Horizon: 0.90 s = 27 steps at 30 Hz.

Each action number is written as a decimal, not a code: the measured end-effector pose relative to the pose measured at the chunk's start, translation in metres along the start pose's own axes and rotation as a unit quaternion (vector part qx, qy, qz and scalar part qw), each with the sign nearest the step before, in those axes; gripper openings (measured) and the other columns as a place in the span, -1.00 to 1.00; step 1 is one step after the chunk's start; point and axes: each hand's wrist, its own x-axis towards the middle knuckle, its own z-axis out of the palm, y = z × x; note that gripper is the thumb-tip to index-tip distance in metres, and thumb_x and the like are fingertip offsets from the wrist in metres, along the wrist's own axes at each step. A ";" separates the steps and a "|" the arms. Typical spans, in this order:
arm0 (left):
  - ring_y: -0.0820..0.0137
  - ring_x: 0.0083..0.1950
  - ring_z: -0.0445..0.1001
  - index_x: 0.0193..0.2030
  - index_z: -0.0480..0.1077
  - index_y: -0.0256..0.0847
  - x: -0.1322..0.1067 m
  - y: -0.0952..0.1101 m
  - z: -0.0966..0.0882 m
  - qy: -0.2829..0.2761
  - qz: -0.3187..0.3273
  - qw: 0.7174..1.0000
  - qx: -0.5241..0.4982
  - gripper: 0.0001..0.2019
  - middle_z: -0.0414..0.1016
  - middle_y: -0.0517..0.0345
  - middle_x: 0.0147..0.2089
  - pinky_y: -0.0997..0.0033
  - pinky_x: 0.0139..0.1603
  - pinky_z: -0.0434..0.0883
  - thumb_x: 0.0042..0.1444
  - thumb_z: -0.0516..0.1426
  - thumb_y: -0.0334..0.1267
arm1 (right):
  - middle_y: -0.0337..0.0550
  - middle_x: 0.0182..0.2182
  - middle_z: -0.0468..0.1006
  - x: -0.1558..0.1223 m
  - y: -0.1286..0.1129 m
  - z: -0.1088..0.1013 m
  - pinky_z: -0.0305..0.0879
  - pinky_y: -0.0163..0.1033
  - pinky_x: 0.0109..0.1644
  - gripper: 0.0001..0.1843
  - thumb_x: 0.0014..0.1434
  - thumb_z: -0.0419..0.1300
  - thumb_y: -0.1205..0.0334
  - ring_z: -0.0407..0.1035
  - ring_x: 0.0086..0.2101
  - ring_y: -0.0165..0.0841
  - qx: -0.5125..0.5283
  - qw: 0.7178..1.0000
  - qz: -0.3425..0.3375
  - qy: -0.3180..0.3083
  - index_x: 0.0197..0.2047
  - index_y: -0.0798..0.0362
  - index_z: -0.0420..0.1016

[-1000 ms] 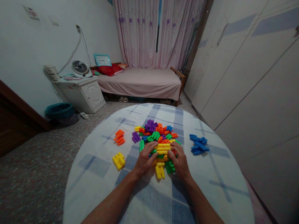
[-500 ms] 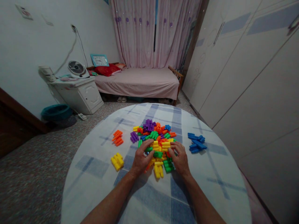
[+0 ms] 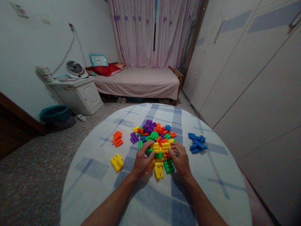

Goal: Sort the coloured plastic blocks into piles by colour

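Observation:
My left hand is closed at the near left side of a mixed heap of plastic building blocks, pinching a yellow block between thumb and fingers. Opposite it, my right hand pinches another yellow block. The two yellow blocks are close together; I cannot tell whether they join. Just below them lies a green block. Nearer to me are a yellow block piece and a green block piece. Purple blocks top the far side of the heap.
Apart from the heap lie orange blocks and yellow blocks on the left, and blue blocks on the right. All rest on a round table with a checked cloth. Beyond stand a bed and a wardrobe.
The view has shifted very slightly. Both hands keep their places on the yellow blocks, and the separate groups of blocks lie as before.

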 end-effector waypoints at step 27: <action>0.29 0.03 0.42 -0.21 0.44 -0.18 0.009 -0.008 -0.014 0.028 0.023 0.997 0.066 -0.89 0.45 0.03 -0.05 0.20 0.08 0.36 0.10 0.15 -0.30 | -0.06 -0.08 0.51 0.009 0.014 -0.020 0.15 0.14 0.18 -0.71 0.17 0.08 0.02 0.27 0.05 -0.16 0.057 0.994 0.064 0.063 -0.43 0.00 0.45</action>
